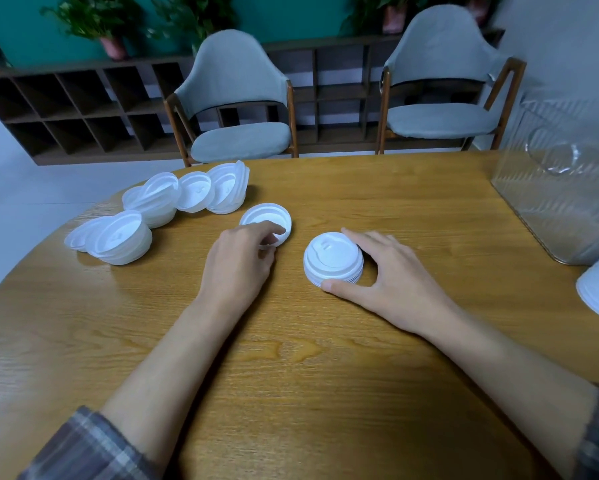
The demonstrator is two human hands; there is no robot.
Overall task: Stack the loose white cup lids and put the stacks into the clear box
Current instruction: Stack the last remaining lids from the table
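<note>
"What was nearest?"

"Plaid sleeves (pixel 83 445), with the bare forearms stretched across the wooden desk (pixel 308 393)."

"And the hands?"

"The left hand (pixel 237 261) pinched the near rim of a single lid (pixel 273 216) that lay upturned on the desk. The right hand (pixel 391 275) had thumb and fingers curled round a short stack of lids (pixel 332 258) just beside it."

"The others?"

"Loose lids (pixel 159 209) were heaped at the far left. The clear box (pixel 561 188) stood at the far right, well apart from both hands."

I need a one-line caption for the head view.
Right hand grips a lid stack, left hand pinches a single lid, on the wooden table; clear box at far right.
</note>
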